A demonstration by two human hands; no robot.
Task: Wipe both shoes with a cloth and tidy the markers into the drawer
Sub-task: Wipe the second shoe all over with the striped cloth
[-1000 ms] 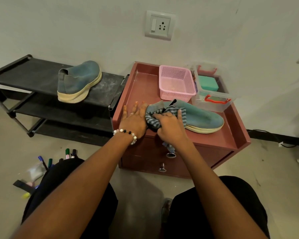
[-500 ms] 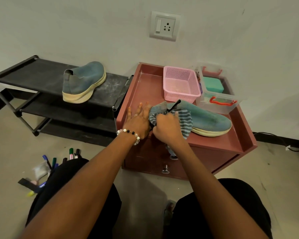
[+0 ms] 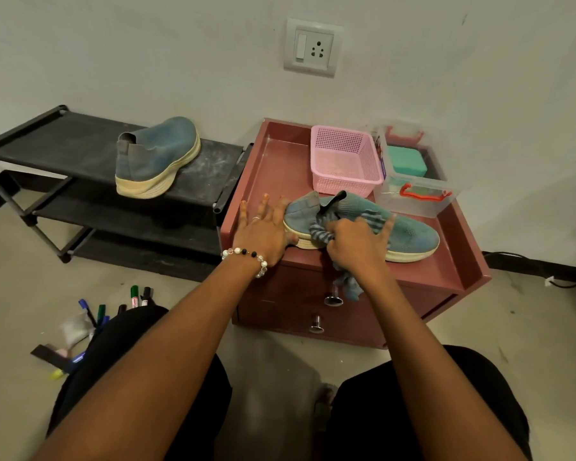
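Two shoes wait in different places, and that spacing decides the coming reach. Largest is the black shoe rack on the left, carrying the second shoe, well apart from both hands and on the left hand's side. Beside the rack stands the red drawer cabinet, serving as the bench; the first shoe lies across its top, long axis running left to right, heel toward the left hand, toe pointing right. The striped cloth drapes over its near side at the heel end. The right hand bunches the cloth, fingers curled around it, pressing against the shoe. The left hand lies spread, fingers splayed, its edge touching the heel. The markers sit scattered on the floor, lower left, nearer the left arm.
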